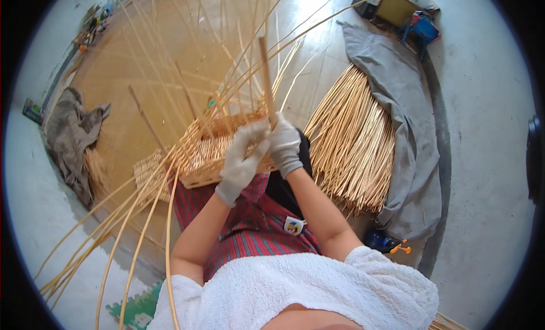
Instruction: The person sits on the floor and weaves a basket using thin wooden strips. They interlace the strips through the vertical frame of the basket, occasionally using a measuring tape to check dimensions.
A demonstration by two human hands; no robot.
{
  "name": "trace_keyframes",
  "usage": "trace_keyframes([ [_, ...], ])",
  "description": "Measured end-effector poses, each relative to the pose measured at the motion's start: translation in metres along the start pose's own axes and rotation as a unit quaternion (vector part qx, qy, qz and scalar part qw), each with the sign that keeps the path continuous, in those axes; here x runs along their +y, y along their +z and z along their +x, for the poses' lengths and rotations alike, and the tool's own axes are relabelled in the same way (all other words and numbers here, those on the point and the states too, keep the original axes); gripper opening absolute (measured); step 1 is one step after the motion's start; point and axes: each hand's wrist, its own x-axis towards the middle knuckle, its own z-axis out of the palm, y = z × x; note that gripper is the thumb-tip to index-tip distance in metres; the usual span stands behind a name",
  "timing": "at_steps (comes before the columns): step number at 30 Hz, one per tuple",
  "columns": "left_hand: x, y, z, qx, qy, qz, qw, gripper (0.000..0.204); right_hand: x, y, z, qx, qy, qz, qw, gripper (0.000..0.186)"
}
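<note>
Left cloth: grey cloth (71, 140) heaped at the left edge of the floor (122, 111); pale stalks (97, 170) seen poking out from beneath it.
Trailing rods: several long, bent rods (131, 219) fanned from the basket's left end towards the near left corner of the floor; a green mat (142, 304) seen partly under them.
Woven panel: small flat piece (149, 171) beside the basket's left end; whether joined to it, cannot be told.
Basket: shallow, woven, pale brown (202, 178); carried on the lap, over a red striped cloth (241, 247); long thin rods splayed up and outwards from it; two thicker sticks (146, 118) raised at its left part.
Left hand: grey-white glove (244, 157), blurred; held over the basket's right part, close beside the right hand; thumb and fingers seen parted, but whether anything is gripped by the fingertips cannot be told.
Thick stick: brown (265, 69), nearly upright, leaned slightly left; lower end hidden at the right hand.
Right hand: gloved (285, 142); clamped around the stick's lower part, at the basket's right end.
Rod bundle: many straight rods (355, 145) laid along the floor's right edge; partly covered by a second grey cloth (417, 159).
Bottle: dark blue, orange-topped (379, 239); stood near that cloth's near end.
</note>
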Motion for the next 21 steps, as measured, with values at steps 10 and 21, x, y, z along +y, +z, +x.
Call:
trace_keyframes([
  [10,-0.021,-0.114,-0.157,0.205,-0.310,0.001,0.928,0.081,0.050,0.013,-0.016,0.071,-0.104,0.126,0.984,0.030],
  [21,-0.024,-0.156,-0.204,0.336,-0.203,-0.003,0.920,0.033,-0.073,0.007,-0.146,-0.316,-0.323,0.126,0.883,0.022],
])
